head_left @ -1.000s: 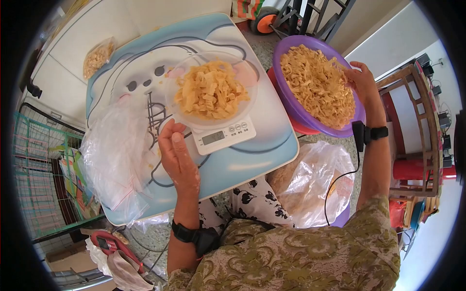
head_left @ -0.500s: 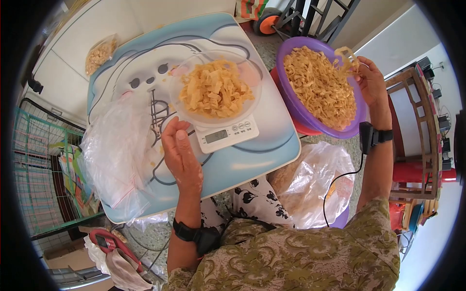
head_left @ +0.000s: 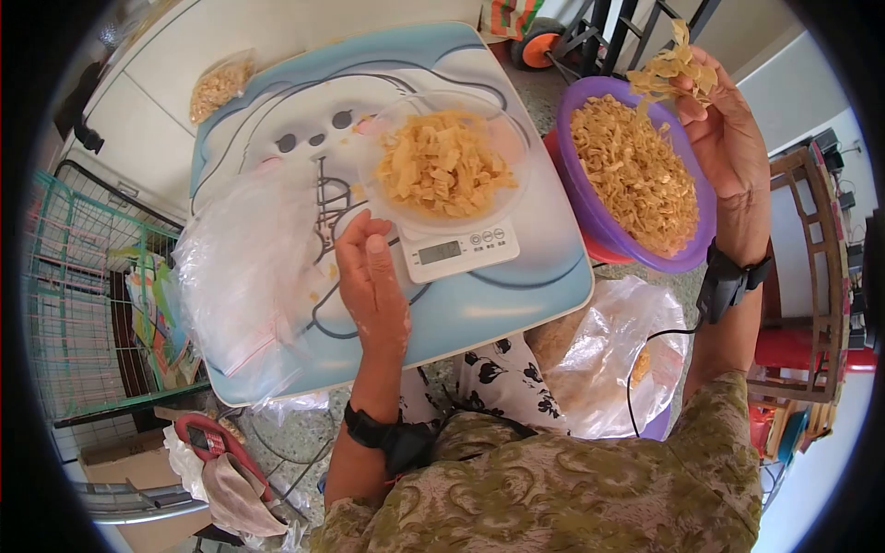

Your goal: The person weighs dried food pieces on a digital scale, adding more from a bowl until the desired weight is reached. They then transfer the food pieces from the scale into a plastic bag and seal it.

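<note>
Clock directions are from the round clear plastic bowl (head_left: pixel 514 155). It's sitting on the flat white kitchen scale (head_left: pixel 464 252), holding a heap of pale-yellow dried strips (head_left: pixel 444 166). Scale display is facing the person; digits too small to read.

Right hand (head_left: pixel 724 124): at 3 o'clock, raised at the basin's 2 o'clock edge. Thumb and fingers are closing in a pinch on a loose bunch of curled yellow strips (head_left: pixel 678 74), which is hanging over the basin's 1 o'clock rim.

Round purple plastic basin (head_left: pixel 579 198): at 3 o'clock off the table, tilting, holding a pile of matching strips.

Left hand (head_left: pixel 373 290): at 7 o'clock, just beside the scale, over the light-blue cartoon-print table (head_left: pixel 539 284). Fingers are extending, slightly bent, thumb apart; no object showing in the grip. Can't tell if it's touching the scale.

Clear plastic bags (head_left: pixel 244 276) are lying at 8 o'clock; a big clear bag (head_left: pixel 608 355) is sitting at 5 by the lap.
</note>
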{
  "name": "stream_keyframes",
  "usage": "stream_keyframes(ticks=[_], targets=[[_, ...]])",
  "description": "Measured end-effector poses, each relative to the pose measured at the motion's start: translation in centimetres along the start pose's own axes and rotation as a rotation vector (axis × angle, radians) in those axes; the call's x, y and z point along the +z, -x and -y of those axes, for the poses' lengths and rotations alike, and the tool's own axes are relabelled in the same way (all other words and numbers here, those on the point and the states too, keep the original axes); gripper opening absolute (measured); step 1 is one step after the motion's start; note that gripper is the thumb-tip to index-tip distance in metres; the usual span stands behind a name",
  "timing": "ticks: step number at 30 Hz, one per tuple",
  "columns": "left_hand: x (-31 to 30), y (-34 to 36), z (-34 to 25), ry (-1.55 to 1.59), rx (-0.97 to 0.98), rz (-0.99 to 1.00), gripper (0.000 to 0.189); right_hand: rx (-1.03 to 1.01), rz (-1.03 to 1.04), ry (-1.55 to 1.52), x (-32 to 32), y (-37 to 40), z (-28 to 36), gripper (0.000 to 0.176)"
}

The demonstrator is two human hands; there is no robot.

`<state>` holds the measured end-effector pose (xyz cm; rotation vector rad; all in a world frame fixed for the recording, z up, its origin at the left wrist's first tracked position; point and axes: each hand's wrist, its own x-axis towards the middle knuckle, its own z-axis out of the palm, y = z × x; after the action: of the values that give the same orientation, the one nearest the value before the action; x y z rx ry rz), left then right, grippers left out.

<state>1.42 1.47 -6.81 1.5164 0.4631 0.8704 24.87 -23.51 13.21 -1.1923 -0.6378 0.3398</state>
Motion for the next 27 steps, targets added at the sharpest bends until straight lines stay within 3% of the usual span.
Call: stream_keyframes(ticks=[2, 9, 11, 13, 16, 20, 27], targets=[[-0.1, 0.0, -0.1, -0.019, 0.008, -0.001, 0.042, -0.023, -0.020, 0.041, 2.8, -0.3, -0.6, 0.034], [0.0, 0.1, -0.9, -0.031, 0.011, 0.015, 0.040, -0.064, 0.085, 0.244, 10.4, -1.4, -5.3, 0.021], [0.0, 0.2, -0.8, -0.016, 0.003, 0.014, 0.040, -0.139, 0.203, 0.408, 11.3, -1.5, -6.8, 0.020], [0.0, 0.2, -0.5, 0.000, -0.005, 0.014, 0.041, -0.132, 0.167, 0.559, 12.4, -1.4, -8.2, 0.018], [-0.1, 0.1, -0.2, 0.029, 0.004, 0.013, 0.041, -0.346, 0.341, 1.013, 12.4, -1.4, -10.0, 0.018], [-0.1, 0.1, -0.6, -0.037, -0.008, 0.014, 0.040, -0.395, 0.442, 1.070, 12.7, -0.4, -9.7, 0.021], [-0.2, 0.1, -0.6, -0.040, -0.006, 0.017, 0.043, -0.510, 0.284, 1.068, 11.5, 0.5, -6.2, 0.020]])
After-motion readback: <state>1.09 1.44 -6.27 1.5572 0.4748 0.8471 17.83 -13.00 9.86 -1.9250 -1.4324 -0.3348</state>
